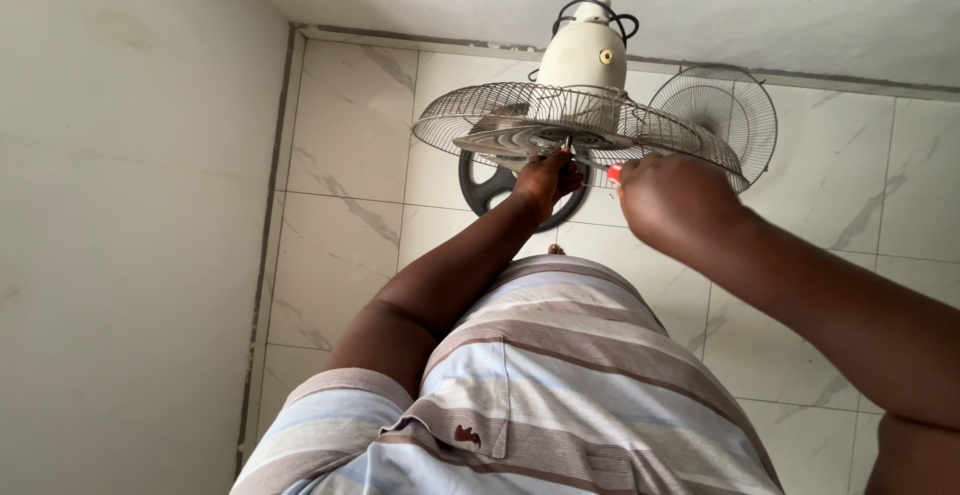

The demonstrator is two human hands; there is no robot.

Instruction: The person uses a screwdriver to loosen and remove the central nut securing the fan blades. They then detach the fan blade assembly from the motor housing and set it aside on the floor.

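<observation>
A small dark logo patch (467, 436) is stitched on the striped shirt (560, 375) at 6 o'clock. The cream fan (583, 55) with wire rear grille (560, 120) is held near 12, left hand (546, 177) pinched at its hub; right hand (672, 200) is closed around a red-tipped tool (614, 172).

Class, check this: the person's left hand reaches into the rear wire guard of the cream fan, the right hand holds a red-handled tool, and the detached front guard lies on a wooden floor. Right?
One detail is wrong. The head view shows the detached round wire front guard lying on a white marble-patterned tile floor, not wood. The left hand at the cream fan's rear wire guard and the right hand with the red-handled tool stand.
</observation>
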